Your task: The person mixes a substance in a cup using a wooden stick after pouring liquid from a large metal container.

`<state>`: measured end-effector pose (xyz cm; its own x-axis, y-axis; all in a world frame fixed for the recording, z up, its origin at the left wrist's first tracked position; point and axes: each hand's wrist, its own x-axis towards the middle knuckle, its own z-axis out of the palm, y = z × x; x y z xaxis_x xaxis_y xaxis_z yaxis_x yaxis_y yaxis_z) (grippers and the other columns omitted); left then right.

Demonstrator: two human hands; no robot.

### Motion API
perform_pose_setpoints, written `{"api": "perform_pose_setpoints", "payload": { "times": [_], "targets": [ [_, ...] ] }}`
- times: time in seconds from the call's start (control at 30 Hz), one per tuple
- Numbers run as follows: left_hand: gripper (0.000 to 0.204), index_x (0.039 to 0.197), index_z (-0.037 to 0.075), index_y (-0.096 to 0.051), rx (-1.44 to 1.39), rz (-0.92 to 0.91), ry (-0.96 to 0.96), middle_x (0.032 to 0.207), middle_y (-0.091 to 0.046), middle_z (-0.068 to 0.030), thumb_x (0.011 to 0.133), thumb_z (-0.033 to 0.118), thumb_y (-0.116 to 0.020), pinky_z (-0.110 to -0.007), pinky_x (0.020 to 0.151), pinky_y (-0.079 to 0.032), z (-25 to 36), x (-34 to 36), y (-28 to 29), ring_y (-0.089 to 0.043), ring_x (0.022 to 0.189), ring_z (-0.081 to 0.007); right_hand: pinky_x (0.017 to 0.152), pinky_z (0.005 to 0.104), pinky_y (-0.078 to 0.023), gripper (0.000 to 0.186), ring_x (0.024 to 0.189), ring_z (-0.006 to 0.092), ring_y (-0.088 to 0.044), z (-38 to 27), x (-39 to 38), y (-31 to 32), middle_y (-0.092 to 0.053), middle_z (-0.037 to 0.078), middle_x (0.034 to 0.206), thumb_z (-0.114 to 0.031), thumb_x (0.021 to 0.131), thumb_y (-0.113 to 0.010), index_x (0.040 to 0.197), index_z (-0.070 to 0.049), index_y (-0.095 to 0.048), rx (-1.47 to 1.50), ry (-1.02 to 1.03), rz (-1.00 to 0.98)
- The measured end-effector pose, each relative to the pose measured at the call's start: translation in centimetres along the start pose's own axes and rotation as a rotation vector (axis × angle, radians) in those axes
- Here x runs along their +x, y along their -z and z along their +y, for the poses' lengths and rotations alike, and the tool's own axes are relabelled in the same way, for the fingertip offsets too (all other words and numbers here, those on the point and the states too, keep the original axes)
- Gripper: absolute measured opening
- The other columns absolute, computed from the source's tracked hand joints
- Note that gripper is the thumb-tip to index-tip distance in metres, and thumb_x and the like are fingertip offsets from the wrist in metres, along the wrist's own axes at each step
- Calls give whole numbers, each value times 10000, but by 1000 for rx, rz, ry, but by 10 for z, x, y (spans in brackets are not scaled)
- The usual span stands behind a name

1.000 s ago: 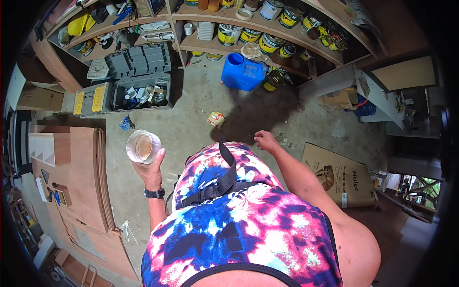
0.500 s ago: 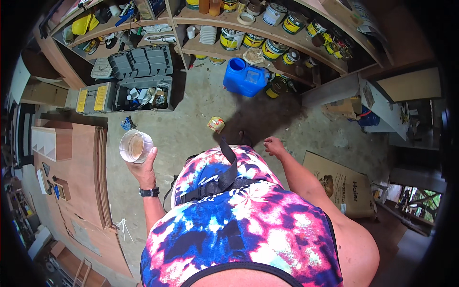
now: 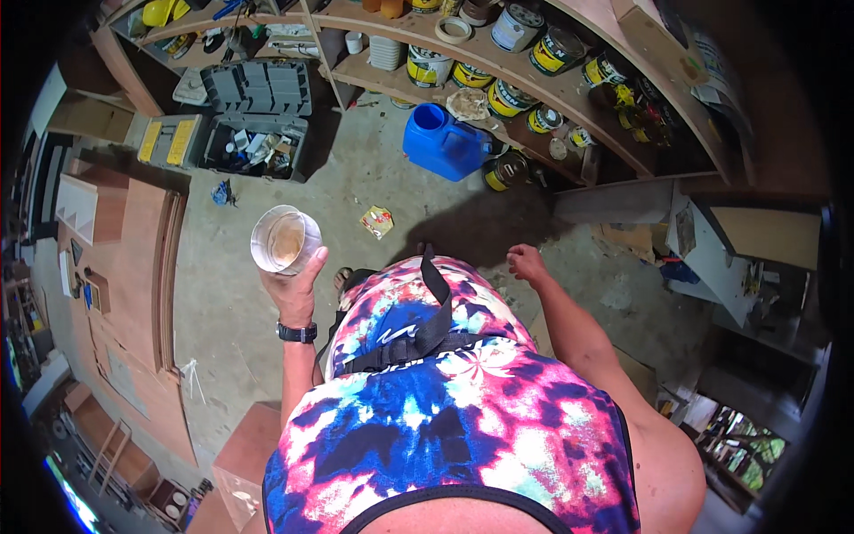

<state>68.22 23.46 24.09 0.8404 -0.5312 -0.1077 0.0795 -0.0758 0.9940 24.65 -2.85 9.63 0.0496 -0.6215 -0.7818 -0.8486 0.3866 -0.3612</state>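
Observation:
A pale, translucent cup [image 3: 266, 240] with a light brown layer inside is held in my left hand [image 3: 296, 288], its open mouth facing up. My fingers wrap around its lower side, and the thumb presses against the near right of its wall. My right hand [image 3: 527, 262] hangs low over the floor at the right of my body, its fingers curled in. Nothing shows in it, and it touches no object.
A blue jerrycan [image 3: 445, 145] stands ahead near shelves of paint cans [image 3: 558, 51]. An open grey toolbox [image 3: 249, 147] sits at the far left. A crumpled yellow packet [image 3: 377, 222] lies on the floor. Wooden boards [image 3: 133, 267] line the left side.
My left hand has moved right in view with the cup. My right hand has shifted slightly right. The surroundings have shifted in view, and my arm and body now largely hide the cardboard at right.

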Motion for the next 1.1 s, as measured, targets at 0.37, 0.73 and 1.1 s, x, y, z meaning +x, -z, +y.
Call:
{"api": "perform_pose_setpoints", "payload": {
  "times": [0.37, 0.73, 1.1],
  "targets": [
    [780, 1400, -7, -498, 100, 204, 60, 1313, -615, -117, 736, 44, -903, -356, 1011, -510, -9, -34, 29, -621, 1161, -201, 590, 339, -532, 278, 715, 169, -658, -32, 0, 13, -665, 53, 888, -175, 940, -668, 1187, -50, -638, -123, 16, -94],
    [692, 1352, -24, -556, 94, 255, 146, 1236, -658, -97, 748, 23, -889, -343, 972, -526, -28, -25, 38, -652, 1087, -180, 643, 335, -563, 346, 679, 169, -678, -122, 4, 23, -720, 95, 900, -177, 929, -681, 1226, -2, -671, -323, 213, -132],
    [677, 1342, -36, -582, 251, 448, 302, 1242, -679, -118, 743, 27, -892, -352, 995, -516, -51, -85, 82, -661, 1109, -194, 692, 363, -563, 292, 700, 197, -712, -158, 7, 52, -737, 135, 901, -163, 937, -689, 1199, -35, -701, -595, 289, -116]
  ]
}}
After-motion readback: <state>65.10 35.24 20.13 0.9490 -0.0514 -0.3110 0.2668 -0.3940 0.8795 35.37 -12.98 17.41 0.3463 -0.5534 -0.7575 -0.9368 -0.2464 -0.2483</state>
